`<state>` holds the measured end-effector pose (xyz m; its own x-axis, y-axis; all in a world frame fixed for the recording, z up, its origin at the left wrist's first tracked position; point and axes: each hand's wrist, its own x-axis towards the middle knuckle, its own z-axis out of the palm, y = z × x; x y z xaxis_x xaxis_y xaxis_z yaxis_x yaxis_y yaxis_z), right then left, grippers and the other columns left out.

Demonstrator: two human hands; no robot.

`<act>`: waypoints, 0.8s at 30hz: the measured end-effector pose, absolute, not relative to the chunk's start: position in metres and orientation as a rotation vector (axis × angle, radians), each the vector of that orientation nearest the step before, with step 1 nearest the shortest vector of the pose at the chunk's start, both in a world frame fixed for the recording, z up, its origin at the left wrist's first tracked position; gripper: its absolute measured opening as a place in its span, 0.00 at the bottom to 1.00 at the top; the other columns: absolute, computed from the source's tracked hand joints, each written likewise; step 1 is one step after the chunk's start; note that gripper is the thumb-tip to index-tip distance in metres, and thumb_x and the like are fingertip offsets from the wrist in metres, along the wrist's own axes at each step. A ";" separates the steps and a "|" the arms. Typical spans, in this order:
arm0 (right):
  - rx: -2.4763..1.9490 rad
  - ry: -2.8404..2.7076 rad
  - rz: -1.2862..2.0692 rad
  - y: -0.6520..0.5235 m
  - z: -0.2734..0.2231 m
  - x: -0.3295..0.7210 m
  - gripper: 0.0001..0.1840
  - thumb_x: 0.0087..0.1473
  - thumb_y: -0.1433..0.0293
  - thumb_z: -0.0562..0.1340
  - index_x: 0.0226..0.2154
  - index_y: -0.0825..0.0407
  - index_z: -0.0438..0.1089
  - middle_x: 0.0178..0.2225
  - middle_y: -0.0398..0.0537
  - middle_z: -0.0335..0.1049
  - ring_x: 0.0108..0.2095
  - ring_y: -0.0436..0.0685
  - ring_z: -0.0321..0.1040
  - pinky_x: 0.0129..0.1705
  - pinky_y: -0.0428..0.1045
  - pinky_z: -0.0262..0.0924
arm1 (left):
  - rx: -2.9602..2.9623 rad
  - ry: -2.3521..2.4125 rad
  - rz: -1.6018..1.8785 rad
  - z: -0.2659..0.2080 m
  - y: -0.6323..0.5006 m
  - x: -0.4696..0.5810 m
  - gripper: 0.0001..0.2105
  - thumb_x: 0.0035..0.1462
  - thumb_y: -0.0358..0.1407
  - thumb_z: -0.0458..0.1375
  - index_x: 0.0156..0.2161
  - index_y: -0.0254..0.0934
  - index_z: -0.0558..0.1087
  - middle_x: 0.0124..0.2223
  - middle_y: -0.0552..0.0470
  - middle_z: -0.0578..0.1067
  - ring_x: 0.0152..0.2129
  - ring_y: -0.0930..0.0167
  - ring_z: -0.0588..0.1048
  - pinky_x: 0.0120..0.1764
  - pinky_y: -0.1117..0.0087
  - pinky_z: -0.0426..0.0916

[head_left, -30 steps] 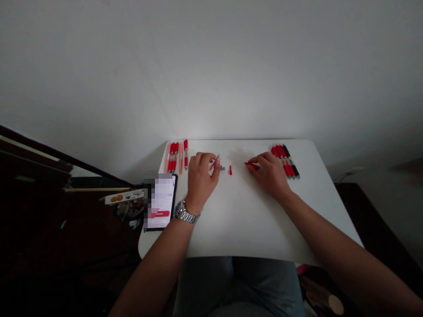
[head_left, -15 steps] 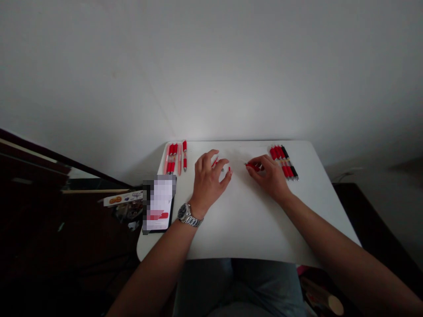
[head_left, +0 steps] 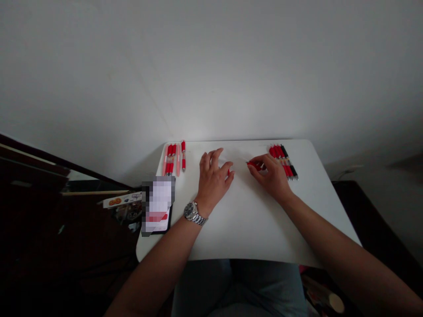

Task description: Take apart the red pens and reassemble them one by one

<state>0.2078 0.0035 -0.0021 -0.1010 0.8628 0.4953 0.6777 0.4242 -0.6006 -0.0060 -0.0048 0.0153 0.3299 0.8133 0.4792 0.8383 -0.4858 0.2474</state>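
My left hand (head_left: 214, 178), wearing a steel wristwatch, is over the middle of the white table. Its thumb and index finger close around a small red pen part (head_left: 228, 172), while the other fingers stay raised and spread. To the right, my right hand (head_left: 271, 176) pinches a red pen barrel (head_left: 254, 165) between thumb and fingers. The barrel's narrow dark end points left, and most of its other end is hidden by the hand. Other small parts seen near the left hand earlier are now hidden behind it.
Several red pens and a black pen (head_left: 289, 162) lie in a row on the right. At the left lie red and pink pens (head_left: 178, 160), with a lone red pen (head_left: 183, 156) beside them. A phone (head_left: 165, 225) lies at the table's (head_left: 251, 233) left edge. A wall stands behind.
My left hand has shifted slightly right, and its thumb and index finger have come together on the small red part. My right hand stays nearly still with the barrel.
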 end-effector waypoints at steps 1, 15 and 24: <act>-1.320 -1.840 0.277 0.003 -0.002 0.208 0.06 0.61 0.65 0.65 0.38 0.51 0.73 0.34 0.48 0.72 0.31 0.55 0.69 0.36 0.53 0.66 | -2.524 -1.573 -0.867 0.015 -0.004 -0.006 0.11 0.64 0.38 0.59 0.50 0.41 0.76 0.66 0.44 0.62 0.63 0.54 0.60 0.68 0.42 0.51; -1.353 -1.850 0.282 0.004 -0.002 0.208 0.08 0.61 0.63 0.64 0.38 0.50 0.73 0.34 0.49 0.73 0.31 0.56 0.69 0.35 0.53 0.66 | -2.572 -1.503 -0.924 0.008 -0.003 -0.004 0.05 0.61 0.34 0.62 0.43 0.42 0.77 0.62 0.45 0.66 0.60 0.55 0.63 0.67 0.38 0.51; -1.349 -1.842 0.290 0.004 -0.003 0.208 0.07 0.61 0.64 0.64 0.38 0.51 0.73 0.34 0.49 0.72 0.31 0.55 0.69 0.35 0.53 0.66 | -2.589 -1.477 -0.895 0.007 -0.004 -0.003 0.03 0.62 0.34 0.61 0.40 0.41 0.77 0.61 0.46 0.67 0.59 0.56 0.64 0.67 0.38 0.52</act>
<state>0.2077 0.0040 -0.0030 -0.0947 0.8759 0.4731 0.6885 0.4008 -0.6044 -0.0030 -0.0037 0.0074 0.3843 0.7812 0.4920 0.7979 -0.5491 0.2486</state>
